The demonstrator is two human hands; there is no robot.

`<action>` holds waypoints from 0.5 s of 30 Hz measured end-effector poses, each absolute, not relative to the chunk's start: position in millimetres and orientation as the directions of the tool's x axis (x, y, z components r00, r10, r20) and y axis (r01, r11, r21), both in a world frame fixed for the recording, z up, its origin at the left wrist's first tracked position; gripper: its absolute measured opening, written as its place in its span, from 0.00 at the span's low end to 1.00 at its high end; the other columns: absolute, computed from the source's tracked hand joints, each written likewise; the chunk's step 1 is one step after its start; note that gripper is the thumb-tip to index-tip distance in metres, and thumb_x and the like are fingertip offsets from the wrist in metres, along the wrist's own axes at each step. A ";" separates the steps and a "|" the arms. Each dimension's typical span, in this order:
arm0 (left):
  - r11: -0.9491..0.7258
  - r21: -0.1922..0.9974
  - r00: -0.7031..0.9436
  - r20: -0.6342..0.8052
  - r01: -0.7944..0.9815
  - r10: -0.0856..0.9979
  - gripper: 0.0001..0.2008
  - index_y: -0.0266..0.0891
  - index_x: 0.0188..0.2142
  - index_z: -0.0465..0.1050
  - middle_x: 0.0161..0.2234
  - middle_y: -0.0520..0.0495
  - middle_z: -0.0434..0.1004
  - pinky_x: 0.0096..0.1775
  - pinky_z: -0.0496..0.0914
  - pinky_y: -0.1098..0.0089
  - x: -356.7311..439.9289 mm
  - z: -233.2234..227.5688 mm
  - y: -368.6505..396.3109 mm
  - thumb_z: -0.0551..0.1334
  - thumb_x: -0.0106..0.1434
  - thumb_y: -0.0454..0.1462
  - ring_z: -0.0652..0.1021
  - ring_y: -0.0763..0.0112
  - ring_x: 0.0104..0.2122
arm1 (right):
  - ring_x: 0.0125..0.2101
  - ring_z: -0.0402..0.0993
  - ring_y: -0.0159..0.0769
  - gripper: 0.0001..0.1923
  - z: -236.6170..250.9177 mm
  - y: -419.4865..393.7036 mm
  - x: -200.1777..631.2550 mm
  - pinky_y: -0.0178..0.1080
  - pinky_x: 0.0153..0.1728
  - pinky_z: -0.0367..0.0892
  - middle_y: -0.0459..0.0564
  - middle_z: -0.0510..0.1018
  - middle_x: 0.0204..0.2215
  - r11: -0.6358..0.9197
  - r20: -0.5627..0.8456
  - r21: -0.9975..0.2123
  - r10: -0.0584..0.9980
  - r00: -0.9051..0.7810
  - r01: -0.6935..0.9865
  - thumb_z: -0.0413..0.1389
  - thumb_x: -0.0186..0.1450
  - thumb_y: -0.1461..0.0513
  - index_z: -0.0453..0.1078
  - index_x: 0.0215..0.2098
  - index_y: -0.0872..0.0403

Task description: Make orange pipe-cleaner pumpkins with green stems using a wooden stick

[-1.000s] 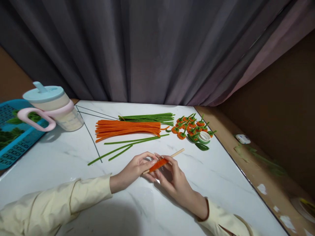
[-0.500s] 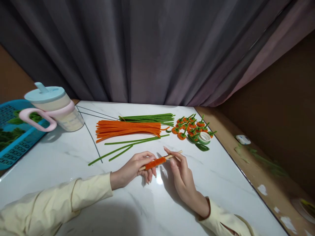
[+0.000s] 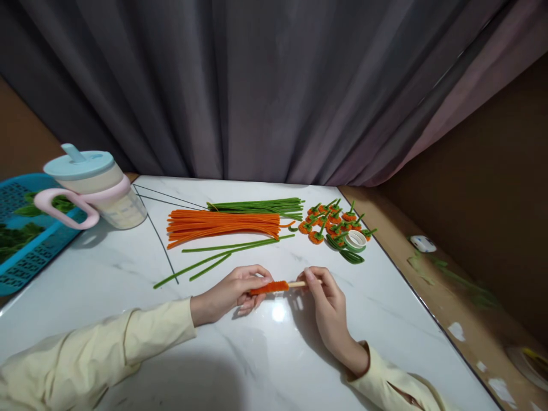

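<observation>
My left hand (image 3: 246, 287) is closed, its thumb and fingers pinching an orange pipe cleaner coil (image 3: 269, 287). The coil is wound tightly around a thin wooden stick (image 3: 297, 284), which pokes out on the right. Around that bare end the fingers of my right hand (image 3: 327, 299) are closed. Both hands hold the stick nearly level, just above the white marbled table (image 3: 214, 365). Beyond them lie a bundle of orange pipe cleaners (image 3: 222, 224), a green bundle (image 3: 261, 204) and several loose green pipe cleaners (image 3: 214, 262).
Several small orange shapes with green stems (image 3: 315, 236) cluster at the back right beside a roll of tape (image 3: 355, 240) and green loops (image 3: 351, 257). A lidded cup (image 3: 107, 194) and a blue basket (image 3: 25, 268) stand left. A grey curtain (image 3: 257, 91) hangs behind.
My right hand has shifted right along the stick and now grips its end with the fingers curled. The stick has turned from slanting to nearly level, and more of it shows beyond the coil.
</observation>
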State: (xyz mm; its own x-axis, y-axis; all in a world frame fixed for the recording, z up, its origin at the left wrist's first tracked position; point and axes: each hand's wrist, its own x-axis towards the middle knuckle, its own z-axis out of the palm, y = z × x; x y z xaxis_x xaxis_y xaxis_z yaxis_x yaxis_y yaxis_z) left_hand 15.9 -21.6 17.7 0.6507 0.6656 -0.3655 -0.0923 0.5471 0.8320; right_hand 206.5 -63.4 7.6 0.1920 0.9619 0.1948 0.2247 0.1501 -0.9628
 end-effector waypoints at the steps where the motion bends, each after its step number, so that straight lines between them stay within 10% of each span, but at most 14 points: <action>1: 0.545 0.833 0.634 -0.374 -0.091 0.677 0.11 0.36 0.33 0.66 0.15 0.56 0.66 0.13 0.52 0.80 15.7 18.6 -19.2 0.62 0.59 0.42 0.59 0.83 0.11 | 0.20 0.67 0.32 0.15 8.5 -63.5 206.9 0.33 0.22 0.64 0.45 0.72 0.19 0.144 0.187 -0.963 0.966 0.178 0.228 0.52 0.65 0.52 0.66 0.27 0.54; 15: 0.335 0.927 0.461 -0.226 -0.171 0.858 0.20 0.33 0.40 0.71 0.21 0.49 0.73 0.18 0.63 0.79 6.2 32.8 2.8 0.59 0.62 0.49 0.70 0.79 0.17 | 0.18 0.63 0.28 0.14 -1.3 -64.3 202.4 0.31 0.20 0.61 0.44 0.71 0.19 0.224 0.185 -0.907 0.973 -0.140 0.356 0.53 0.64 0.54 0.71 0.37 0.56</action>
State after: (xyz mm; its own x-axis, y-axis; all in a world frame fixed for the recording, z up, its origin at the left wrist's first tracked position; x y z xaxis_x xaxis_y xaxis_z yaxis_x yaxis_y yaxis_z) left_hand 6.2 2.8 32.8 0.4606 0.8584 -0.2257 -0.1706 0.3352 0.9266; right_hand 202.4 -64.3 -1.3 -0.1402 0.9726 0.1852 0.3555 0.2240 -0.9074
